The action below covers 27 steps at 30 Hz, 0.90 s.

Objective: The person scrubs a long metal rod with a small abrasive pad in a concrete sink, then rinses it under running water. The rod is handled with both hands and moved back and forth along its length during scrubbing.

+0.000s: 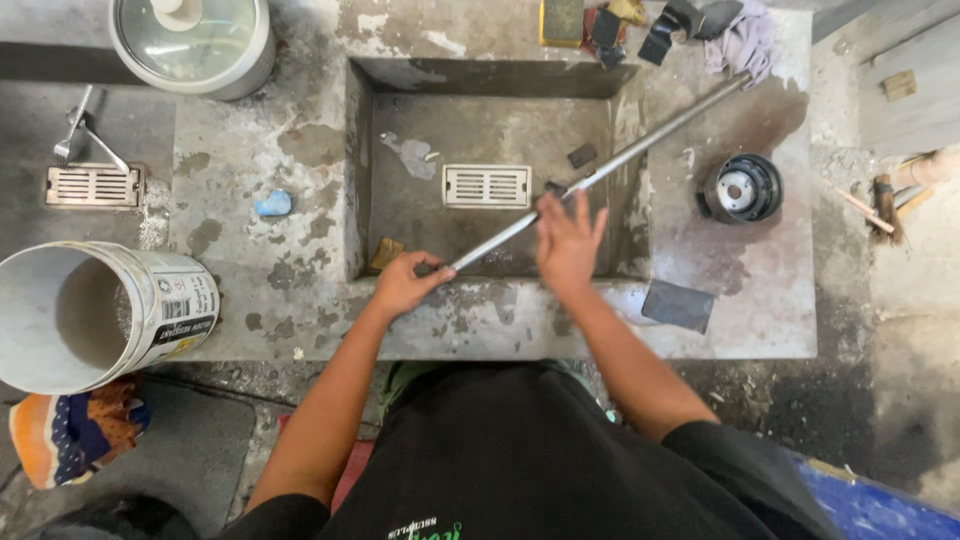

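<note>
Our left hand (402, 283) grips the near end of the long metal rod (620, 160); our right hand (568, 243) lies open, flat on its middle. The rod spans the concrete sink (400, 110) diagonally and looks stiff, fairly heavy and slick; both ends suit holding.

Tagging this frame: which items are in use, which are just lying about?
In use: metal rod; left hand gripping its near end; right hand laid on it, fingers spread; concrete basin.

Lying about: bucket, blue lump, black round part, pot lid, dark sheet.
</note>
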### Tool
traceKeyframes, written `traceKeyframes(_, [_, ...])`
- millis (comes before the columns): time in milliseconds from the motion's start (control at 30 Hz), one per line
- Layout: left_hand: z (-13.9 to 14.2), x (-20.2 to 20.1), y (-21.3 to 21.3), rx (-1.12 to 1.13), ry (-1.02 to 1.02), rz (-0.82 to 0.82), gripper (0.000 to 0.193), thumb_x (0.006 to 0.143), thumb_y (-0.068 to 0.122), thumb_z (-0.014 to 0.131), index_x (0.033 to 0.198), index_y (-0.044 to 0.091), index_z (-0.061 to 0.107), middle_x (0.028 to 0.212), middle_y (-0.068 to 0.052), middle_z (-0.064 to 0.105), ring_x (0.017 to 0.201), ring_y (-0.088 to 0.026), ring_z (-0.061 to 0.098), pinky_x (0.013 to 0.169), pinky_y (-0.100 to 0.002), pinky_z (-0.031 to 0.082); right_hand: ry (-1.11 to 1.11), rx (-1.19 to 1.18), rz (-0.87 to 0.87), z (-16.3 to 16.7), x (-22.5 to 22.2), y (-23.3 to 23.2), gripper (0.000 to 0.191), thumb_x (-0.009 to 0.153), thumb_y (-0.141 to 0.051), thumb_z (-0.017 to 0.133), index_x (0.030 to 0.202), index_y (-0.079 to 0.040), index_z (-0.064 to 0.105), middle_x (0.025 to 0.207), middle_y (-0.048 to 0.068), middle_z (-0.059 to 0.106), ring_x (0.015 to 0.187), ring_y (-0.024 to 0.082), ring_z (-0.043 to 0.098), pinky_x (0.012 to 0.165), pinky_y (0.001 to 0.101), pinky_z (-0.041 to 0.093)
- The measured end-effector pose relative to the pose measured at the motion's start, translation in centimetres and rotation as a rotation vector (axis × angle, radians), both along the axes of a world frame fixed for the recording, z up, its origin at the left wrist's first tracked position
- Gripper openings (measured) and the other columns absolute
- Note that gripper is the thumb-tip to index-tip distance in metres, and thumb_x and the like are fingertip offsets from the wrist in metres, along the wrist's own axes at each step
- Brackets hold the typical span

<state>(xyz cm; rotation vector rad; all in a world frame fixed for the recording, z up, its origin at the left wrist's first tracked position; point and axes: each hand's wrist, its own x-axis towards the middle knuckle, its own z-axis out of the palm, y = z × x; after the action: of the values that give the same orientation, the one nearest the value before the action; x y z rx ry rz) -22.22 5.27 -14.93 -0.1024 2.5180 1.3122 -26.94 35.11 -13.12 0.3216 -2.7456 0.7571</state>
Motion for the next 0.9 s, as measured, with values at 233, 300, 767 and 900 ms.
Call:
traceKeyframes(233, [-0.3, -0.7, -0.6, -0.001, -0.077, -0.089, 0.058, 0.087, 0.060, 0.069, 0.107, 0.006, 0.078, 0.102, -0.019, 0.077, 0.095, -0.031, 0.075, 0.085, -0.039, 0.056, -0.043, -0.078, 0.313, -0.1, 5.5, -6.8, 0.035, 0.100, -0.026, 0.059, 0.132, -0.021, 0.071, 0.139, -0.001, 0.067, 0.148, 0.034, 0.041, 0.120, 0.0697, 0.012])
traceKeyframes(300, [-0.3, -0.8, -0.5, 0.008, -0.094, -0.112, 0.056, 0.089, 0.058, 0.067, 0.108, 0.007, 0.079, 0.101, -0.018, 0.078, 0.093, -0.031, 0.075, 0.085, -0.040, 0.056, -0.042, -0.073, 0.297, 0.2, 4.0, -5.0, 0.033, 0.102, -0.026, 0.057, 0.132, -0.022, 0.071, 0.139, -0.002, 0.067, 0.149, 0.035, 0.041, 0.121, 0.0697, 0.012])
traceKeyframes(767, [0.2, -1.0, 0.6, 0.075, -0.035, -0.061, 0.062, 0.065, 0.048, 0.091, 0.106, 0.005, 0.074, 0.111, -0.009, 0.077, 0.106, -0.022, 0.071, 0.095, -0.035, 0.053, -0.054, -0.046, 0.287, 0.0, 5.7, -5.6, 0.037, 0.101, -0.026, 0.054, 0.133, -0.018, 0.069, 0.141, 0.003, 0.066, 0.146, 0.041, 0.040, 0.117, 0.0716, 0.017])
traceKeyframes(900, [-0.4, -1.9, 0.1, 0.144, -0.045, -0.120, 0.063, 0.072, 0.051, 0.087, 0.110, 0.002, 0.076, 0.112, -0.013, 0.078, 0.107, -0.022, 0.071, 0.096, -0.035, 0.053, -0.010, -0.031, 0.333, -0.2, 5.4, -5.5, 0.036, 0.100, -0.028, 0.057, 0.132, -0.020, 0.070, 0.141, 0.001, 0.066, 0.147, 0.039, 0.042, 0.116, 0.0727, 0.018])
